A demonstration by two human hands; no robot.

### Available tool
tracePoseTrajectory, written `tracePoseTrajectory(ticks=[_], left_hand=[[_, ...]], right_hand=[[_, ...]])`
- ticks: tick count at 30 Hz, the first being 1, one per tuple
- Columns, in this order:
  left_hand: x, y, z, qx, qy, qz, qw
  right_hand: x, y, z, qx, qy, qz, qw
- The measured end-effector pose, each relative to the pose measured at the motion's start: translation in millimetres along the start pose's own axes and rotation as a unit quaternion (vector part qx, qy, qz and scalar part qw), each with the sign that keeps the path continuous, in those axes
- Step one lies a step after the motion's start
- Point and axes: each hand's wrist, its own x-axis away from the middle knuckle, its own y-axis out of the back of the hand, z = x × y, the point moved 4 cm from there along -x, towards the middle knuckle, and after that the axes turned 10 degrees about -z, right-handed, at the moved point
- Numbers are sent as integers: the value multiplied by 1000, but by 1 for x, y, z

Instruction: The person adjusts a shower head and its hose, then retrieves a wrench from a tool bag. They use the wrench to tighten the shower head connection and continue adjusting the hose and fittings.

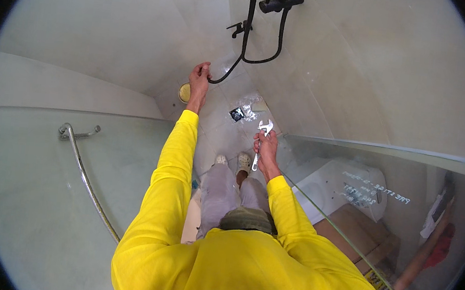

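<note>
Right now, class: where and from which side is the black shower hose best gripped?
Grip the black shower hose near its free lower end, where the left hand already closes on it, coming from the left. The right hand holds the adjustable wrench, and the hose loop hangs clear there.

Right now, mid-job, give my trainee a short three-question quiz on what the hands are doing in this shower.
1. True or false: the left hand grips the black flexible shower hose.
2. Which tool does the right hand hold: A) silver adjustable wrench, B) red screwdriver, C) hammer?
3. Fill in: the square floor drain lies between the ______ hand and the wrench.

Key: 1 true; 2 A; 3 left.
</note>
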Motion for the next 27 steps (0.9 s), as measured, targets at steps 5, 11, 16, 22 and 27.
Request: tracePoseTrajectory(ticks=[5,11,16,22,27], left_hand=[[9,-7,22,53,19,25,998],[59,-37,37,-4,4,98,995],[94,-53,32,-120,-96,108,982],[75,-69,50,-130,-53,193,971],[11,-84,99,-79,-4,150,985]], right_hand=[[-4,-22,-12,21,-6,2,1000],[-23,-59,-12,10,38,7,999],[-84,-93,-1,-48,33,24,998],[-131,-92,-8,-7,46,50,998],[-140,-78,-3,-33,70,9,997]])
